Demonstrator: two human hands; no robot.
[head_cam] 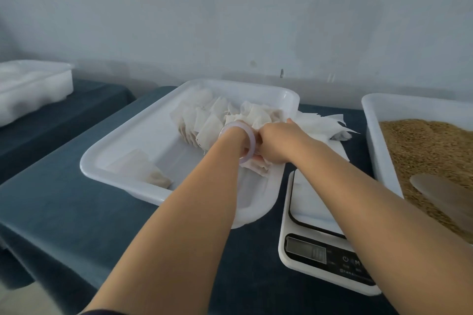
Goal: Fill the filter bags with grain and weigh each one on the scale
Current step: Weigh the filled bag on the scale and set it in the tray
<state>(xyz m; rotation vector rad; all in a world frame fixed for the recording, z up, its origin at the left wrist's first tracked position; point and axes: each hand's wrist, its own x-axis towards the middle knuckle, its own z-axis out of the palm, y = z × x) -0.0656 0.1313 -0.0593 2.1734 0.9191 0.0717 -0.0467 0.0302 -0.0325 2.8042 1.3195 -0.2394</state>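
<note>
Right hand (pixel 277 144) is pinching bags (pixel 258 169) just beneath it; left hand (pixel 247 152), cannot tell. Should be peeling off one only.

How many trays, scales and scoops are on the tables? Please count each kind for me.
White trays: 3 (bag tray, grain tray, far-left tray)
Scale: 1
Scoop: 1
Total: 5
</note>
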